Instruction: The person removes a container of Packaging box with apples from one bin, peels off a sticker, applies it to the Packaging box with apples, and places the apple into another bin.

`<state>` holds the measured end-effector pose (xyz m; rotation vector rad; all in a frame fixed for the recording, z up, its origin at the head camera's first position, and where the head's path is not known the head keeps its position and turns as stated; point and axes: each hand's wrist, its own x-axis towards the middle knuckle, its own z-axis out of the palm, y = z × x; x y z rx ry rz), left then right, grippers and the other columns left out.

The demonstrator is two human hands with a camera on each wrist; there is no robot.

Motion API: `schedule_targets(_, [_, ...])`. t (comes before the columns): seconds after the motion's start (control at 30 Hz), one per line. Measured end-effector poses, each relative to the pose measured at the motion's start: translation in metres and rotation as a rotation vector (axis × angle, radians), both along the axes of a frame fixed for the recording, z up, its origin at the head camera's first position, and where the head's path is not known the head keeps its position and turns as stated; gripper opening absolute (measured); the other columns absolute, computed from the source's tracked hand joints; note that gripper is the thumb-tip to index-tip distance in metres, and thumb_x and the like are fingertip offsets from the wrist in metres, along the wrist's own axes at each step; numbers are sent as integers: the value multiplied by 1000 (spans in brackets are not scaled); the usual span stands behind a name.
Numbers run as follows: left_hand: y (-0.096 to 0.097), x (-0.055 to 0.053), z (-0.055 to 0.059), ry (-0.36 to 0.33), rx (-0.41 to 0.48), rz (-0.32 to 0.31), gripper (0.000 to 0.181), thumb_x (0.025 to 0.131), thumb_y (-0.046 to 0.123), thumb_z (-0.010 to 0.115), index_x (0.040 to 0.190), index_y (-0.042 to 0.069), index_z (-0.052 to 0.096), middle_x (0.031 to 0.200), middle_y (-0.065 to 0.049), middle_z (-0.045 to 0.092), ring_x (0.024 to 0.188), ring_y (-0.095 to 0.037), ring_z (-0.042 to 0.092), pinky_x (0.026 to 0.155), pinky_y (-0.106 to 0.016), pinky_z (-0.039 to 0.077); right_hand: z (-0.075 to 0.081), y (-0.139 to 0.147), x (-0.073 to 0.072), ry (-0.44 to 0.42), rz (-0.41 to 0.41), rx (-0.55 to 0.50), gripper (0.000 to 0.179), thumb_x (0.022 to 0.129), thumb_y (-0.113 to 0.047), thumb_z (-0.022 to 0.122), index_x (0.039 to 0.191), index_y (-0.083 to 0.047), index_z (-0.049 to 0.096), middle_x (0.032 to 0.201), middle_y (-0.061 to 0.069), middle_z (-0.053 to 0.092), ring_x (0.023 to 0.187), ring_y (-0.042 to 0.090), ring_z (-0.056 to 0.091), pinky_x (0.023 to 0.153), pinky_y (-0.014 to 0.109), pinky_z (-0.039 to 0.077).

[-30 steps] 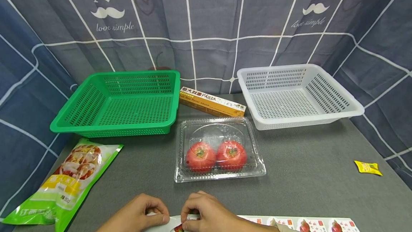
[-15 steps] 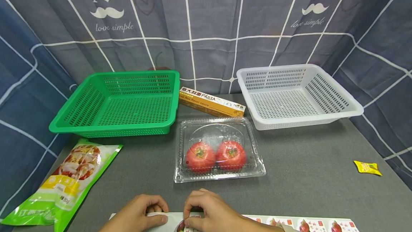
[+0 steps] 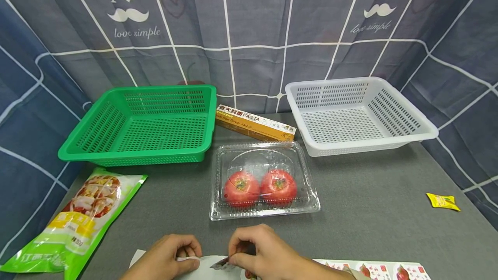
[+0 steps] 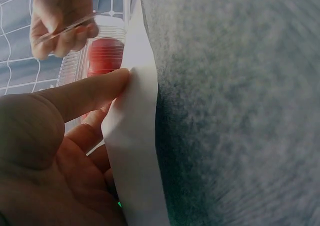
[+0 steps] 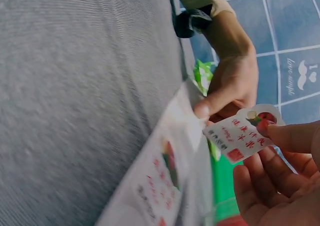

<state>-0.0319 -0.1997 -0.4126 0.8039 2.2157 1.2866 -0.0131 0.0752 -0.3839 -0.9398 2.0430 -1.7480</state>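
In the head view my left hand [image 3: 169, 256] pinches the near-left part of a white sticker strip [image 3: 204, 267] between thumb and fingers. The left wrist view shows the thumb pressed on the strip's bare white backing. Between the thumb and fingertips of my right hand [image 3: 268, 252] is a sticker [image 5: 245, 133], printed with a fruit picture and red characters. In the right wrist view it stands off the strip, near the left hand. Beyond the hands lies a clear lidded plastic box [image 3: 307, 202] with two red apples [image 3: 242, 188] inside.
A green basket [image 3: 151, 157] stands back left, a white basket [image 3: 373, 144] back right. Between them leans a pasta box [image 3: 254, 124]. A green food packet [image 3: 78, 224] lies at left, and a small yellow wrapped sweet [image 3: 442, 201] at right. A checked curtain [image 3: 256, 20] surrounds the table.
My right hand has moved to the right and lifted slightly, peeling the sticker up from the strip. My left hand has stayed almost in place, pinching the strip.
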Motion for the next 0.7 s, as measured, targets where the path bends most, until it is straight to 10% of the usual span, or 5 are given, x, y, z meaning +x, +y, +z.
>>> schedule_targets(0.33, [2, 2, 3, 30, -180, 73, 15, 81, 9, 78, 79, 18, 66, 70, 20, 53, 62, 4, 46, 53, -22, 39, 23, 16, -13, 144, -213, -27, 10, 88, -2, 70, 87, -11, 67, 82, -3, 67, 78, 7, 61, 73, 29, 55])
schedule_targets(0.7, [4, 7, 3, 358, -353, 139, 21, 73, 21, 84, 75, 30, 66, 74, 24, 47, 69, 1, 38, 57, -25, 32, 46, 45, -49, 162, -506, -38, 12, 84, 6, 71, 86, -5, 68, 79, 2, 68, 66, 12, 59, 57, 25, 49])
